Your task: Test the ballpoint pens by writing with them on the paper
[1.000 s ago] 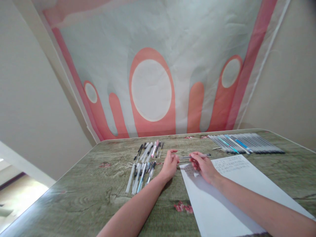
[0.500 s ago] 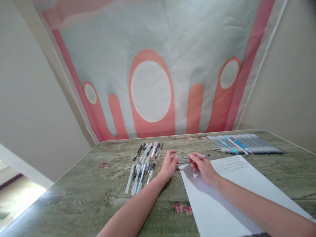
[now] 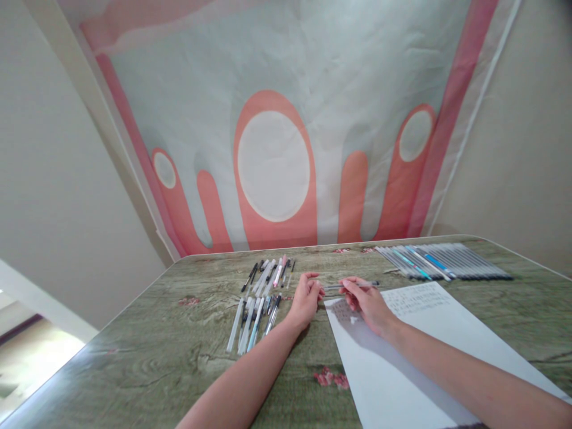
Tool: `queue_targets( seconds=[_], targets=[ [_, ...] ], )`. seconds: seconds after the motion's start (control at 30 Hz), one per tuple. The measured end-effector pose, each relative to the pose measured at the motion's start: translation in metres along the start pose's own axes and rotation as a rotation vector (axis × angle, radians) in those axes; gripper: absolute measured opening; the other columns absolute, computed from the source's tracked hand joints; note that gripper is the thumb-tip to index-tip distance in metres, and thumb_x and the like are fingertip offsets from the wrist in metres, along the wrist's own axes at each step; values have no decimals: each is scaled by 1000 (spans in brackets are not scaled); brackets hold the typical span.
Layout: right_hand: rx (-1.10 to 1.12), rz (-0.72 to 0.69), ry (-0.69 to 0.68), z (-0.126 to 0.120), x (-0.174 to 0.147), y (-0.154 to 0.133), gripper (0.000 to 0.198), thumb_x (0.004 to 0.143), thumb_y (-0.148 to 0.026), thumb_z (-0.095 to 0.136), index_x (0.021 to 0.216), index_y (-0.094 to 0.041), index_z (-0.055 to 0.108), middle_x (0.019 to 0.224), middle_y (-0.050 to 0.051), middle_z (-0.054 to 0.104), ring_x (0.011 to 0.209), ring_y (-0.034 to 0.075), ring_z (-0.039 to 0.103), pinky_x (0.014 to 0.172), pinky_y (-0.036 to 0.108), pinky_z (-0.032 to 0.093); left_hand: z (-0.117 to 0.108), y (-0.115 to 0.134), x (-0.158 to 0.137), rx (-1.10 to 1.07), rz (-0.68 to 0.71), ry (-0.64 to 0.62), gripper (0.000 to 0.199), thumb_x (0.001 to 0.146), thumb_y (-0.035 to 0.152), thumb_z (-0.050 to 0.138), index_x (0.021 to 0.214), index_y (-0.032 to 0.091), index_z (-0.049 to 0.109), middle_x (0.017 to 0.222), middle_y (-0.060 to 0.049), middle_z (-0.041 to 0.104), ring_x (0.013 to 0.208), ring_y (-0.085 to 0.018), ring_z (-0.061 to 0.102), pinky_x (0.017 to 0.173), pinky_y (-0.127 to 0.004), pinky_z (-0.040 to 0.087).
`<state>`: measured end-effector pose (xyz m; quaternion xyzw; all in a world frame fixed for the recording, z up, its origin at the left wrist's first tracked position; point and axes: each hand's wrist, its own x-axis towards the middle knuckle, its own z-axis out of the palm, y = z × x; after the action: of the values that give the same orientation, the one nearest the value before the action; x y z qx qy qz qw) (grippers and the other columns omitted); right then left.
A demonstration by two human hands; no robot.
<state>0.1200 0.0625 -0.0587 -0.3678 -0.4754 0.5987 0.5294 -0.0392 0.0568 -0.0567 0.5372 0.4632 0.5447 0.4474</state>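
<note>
A slim pen (image 3: 332, 287) with a dark end lies level between my two hands, just above the table. My right hand (image 3: 367, 304) pinches it near its middle, over the top left corner of a large white sheet of paper (image 3: 402, 357). At the pen's left end, the fingers of my left hand (image 3: 305, 302) are closed round the tip, which they partly hide. Rows of small handwriting run along the top of the sheet. A tiny white scrap (image 3: 354, 320) rests on the paper under my right hand.
To the left of my left hand lie two loose groups of pens and pen parts, a farther group (image 3: 268, 276) and a nearer group (image 3: 252, 322). A neat row of pens (image 3: 465, 262) lies at the back right of the wood-patterned table (image 3: 147, 339). A printed sheet (image 3: 330, 119) covers the wall behind.
</note>
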Motion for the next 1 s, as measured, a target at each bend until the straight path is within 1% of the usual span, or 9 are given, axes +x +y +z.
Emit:
queue_targets(
  seconds=[0.13,0.37,0.6,0.8,1.0],
  targets=[
    [1,-6,2,1,0,-1,28,71,-42,60,83,-17,62,67,2,62,45,7,42,39,19,30,0,-1,0,14,5,-2,24,82,28,45,101,16,40,65,3,53,54,-7,48,55,-19,37],
    [5,-6,4,0,0,1,27,71,-41,60,83,-17,62,67,2,62,45,7,42,38,19,30,0,-1,1,1,-7,10,28,80,35,48,100,16,41,64,3,53,54,-7,49,54,-20,37],
    [8,-6,-3,-1,1,2,26,72,-41,60,83,-18,62,69,2,62,45,7,43,39,19,30,-2,-2,1,-2,-7,-13,26,81,32,47,101,16,41,66,3,53,54,-7,49,54,-19,37],
    [28,-4,-2,1,1,0,28,70,-42,62,83,-17,63,70,3,64,45,7,42,38,19,30,-3,-4,2,-27,-2,-22,25,81,31,47,100,16,42,66,2,54,55,-7,48,55,-19,37],
    [23,-3,-6,1,0,0,28,71,-42,61,84,-18,63,71,3,64,45,7,42,39,20,29,-4,-3,2,-57,-12,-20,30,79,37,51,99,16,44,67,2,54,55,-7,49,56,-20,37]
  ],
)
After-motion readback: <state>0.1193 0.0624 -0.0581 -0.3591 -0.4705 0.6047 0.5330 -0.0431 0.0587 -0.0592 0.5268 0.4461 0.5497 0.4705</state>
